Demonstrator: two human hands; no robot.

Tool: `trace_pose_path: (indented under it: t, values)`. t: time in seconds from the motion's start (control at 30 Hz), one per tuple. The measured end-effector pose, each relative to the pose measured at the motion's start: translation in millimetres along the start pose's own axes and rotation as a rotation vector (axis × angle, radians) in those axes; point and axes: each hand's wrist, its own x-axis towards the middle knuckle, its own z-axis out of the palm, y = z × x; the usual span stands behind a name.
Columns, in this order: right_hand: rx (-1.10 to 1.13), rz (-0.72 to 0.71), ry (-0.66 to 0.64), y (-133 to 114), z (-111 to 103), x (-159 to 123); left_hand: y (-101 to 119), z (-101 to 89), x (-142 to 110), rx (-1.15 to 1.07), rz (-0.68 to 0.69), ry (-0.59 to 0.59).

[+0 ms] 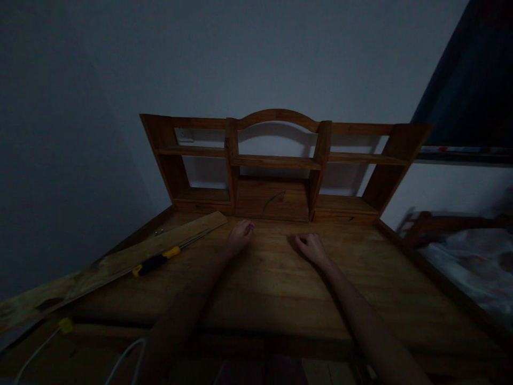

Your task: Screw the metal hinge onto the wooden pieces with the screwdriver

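My left hand [241,234] rests above the wooden desktop [264,278] with its fingers curled closed. Whatever it may hold is too small and dark to make out. To its right, my right hand [311,247] is closed too, thumb and fingers drawn together over the desktop. Its grip is hidden in the dimness. A screwdriver [156,262] with a black and yellow handle lies left of my left hand, its shaft along a long wooden board [160,246]. A few small shiny pieces [159,232] sit by the board.
A wooden shelf unit [276,160] with an arched top stands at the desk's back, against the wall. The board extends past the desk's left edge. A white cable [128,353] hangs at lower left near a yellow object [65,325]. Pale bedding [473,267] lies at the right.
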Motion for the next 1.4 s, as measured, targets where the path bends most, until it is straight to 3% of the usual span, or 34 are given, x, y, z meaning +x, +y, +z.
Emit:
trace_pose_path:
  t: [1.4]
  values:
    - [0.015,-0.005,-0.020,-4,-3,-1,-7,7.1,-1,0.009,-0.003,-0.051]
